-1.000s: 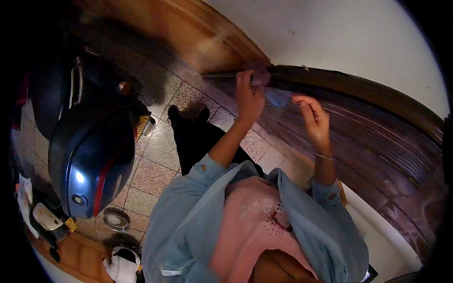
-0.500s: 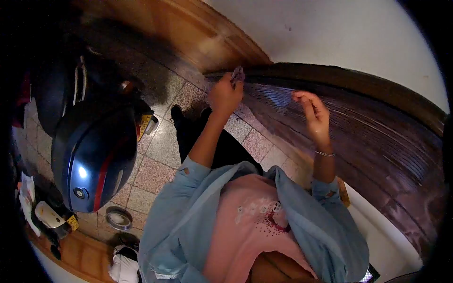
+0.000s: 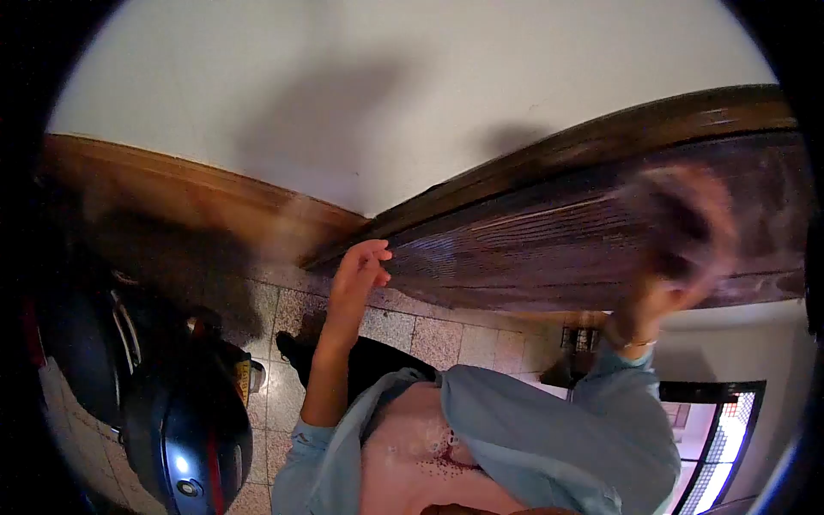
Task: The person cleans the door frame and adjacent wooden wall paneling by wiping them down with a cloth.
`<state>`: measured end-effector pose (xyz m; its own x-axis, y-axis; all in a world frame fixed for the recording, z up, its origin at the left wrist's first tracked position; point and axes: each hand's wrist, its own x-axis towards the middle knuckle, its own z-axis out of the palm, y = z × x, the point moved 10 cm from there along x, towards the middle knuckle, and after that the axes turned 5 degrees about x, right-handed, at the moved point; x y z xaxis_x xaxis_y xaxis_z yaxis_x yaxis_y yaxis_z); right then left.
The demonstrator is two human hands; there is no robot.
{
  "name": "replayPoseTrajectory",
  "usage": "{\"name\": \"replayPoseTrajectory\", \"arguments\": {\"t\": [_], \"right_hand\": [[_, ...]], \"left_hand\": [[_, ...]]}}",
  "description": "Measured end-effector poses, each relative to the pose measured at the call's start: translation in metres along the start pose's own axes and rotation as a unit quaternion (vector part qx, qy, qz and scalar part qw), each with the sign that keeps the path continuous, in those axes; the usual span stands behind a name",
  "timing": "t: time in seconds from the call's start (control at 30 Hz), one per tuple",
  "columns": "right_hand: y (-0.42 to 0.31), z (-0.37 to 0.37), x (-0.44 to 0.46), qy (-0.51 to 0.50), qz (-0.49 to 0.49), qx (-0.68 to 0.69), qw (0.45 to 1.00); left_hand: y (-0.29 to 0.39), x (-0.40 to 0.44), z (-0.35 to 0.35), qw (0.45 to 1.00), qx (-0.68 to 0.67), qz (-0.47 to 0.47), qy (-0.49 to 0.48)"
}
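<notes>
My left hand is raised beside the near-left end of a dark, ribbed wooden panel. Its fingers are loosely bent and a little apart, with nothing seen in them. Over the right part of the same panel, my right hand is smeared by motion. Its fingers curl round a dark purple crumpled cloth, whose outline is blurred. Whether the cloth touches the panel cannot be made out.
A white wall rises behind the panel, with orange-brown wood at left. Dark blue motor scooters stand on the tiled floor at lower left. A barred window or door shows at lower right.
The view has swung to the right. The purple cloth was in my left hand and now shows in my right hand, which has moved far right. My left hand's fingers have loosened.
</notes>
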<state>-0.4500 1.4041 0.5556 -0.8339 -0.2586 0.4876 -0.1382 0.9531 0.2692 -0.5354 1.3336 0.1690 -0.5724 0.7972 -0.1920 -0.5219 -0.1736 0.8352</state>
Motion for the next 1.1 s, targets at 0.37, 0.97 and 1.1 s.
{"name": "replayPoseTrajectory", "arguments": {"t": [0.37,0.97,1.1], "right_hand": [[-0.020,0.072,0.016,-0.062,0.110,-0.338,0.933],[-0.113,0.152,-0.026,0.043,0.040,-0.109,0.992],[-0.078,0.240,-0.041,-0.007,0.116,-0.070,0.991]], "left_hand": [[-0.007,-0.043,-0.025,0.999,-0.027,0.002,0.017],[-0.026,-0.096,-0.123,0.958,-0.123,0.024,0.257],[-0.037,-0.094,-0.118,0.967,-0.107,0.006,0.230]]}}
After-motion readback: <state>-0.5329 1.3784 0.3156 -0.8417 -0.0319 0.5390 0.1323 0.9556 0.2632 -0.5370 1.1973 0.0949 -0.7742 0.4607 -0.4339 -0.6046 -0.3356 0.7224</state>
